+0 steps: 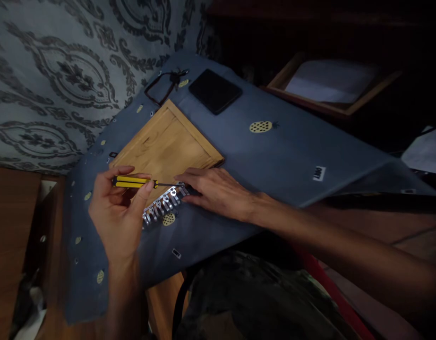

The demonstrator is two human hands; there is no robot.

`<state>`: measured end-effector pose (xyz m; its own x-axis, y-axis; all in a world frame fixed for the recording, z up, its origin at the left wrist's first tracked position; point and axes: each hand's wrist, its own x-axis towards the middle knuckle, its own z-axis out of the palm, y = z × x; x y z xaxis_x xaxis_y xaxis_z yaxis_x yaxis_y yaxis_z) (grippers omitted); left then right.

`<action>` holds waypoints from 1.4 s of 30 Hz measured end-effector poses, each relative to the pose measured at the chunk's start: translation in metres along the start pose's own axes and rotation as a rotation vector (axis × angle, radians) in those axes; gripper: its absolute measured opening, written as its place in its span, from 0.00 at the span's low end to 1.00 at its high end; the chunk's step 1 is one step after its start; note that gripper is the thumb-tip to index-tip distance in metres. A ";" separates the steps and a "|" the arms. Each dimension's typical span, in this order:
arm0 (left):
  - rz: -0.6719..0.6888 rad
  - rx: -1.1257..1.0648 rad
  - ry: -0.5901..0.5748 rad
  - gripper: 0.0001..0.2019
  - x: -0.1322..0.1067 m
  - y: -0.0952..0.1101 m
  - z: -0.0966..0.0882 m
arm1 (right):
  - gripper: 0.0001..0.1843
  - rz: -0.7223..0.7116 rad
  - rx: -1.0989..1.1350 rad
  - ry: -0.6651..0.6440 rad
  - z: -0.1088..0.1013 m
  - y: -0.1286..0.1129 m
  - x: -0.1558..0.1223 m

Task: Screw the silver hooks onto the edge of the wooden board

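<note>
Blue cloth [288, 163] bears unclear lettering [319, 173]; left hand [114, 218] grips screwdriver [132, 182], right hand [221, 191] pinches metal strip [166, 199].

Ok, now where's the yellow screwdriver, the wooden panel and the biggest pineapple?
Yellow-and-black screwdriver [132, 182], head view: on its handle.
Wooden panel [168, 142], head view: on its flat middle.
Biggest pineapple print [260, 127], head view: on its yellow body.
</note>
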<state>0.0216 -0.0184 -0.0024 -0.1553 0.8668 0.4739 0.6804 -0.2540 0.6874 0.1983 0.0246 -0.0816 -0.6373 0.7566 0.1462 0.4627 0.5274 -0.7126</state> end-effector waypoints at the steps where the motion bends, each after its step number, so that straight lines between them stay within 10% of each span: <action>1: -0.006 -0.007 -0.008 0.16 0.000 0.000 -0.001 | 0.17 0.000 -0.002 0.001 0.000 0.000 0.000; 10: -0.041 -0.073 -0.141 0.19 -0.002 -0.002 -0.009 | 0.19 0.000 -0.001 0.003 0.000 -0.001 0.000; 42: -0.008 -0.076 -0.077 0.18 -0.008 -0.007 -0.008 | 0.17 0.010 0.031 -0.018 -0.002 -0.001 -0.002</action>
<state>0.0125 -0.0275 -0.0062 -0.1030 0.8987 0.4264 0.6227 -0.2760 0.7322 0.2007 0.0234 -0.0795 -0.6443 0.7542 0.1269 0.4497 0.5077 -0.7348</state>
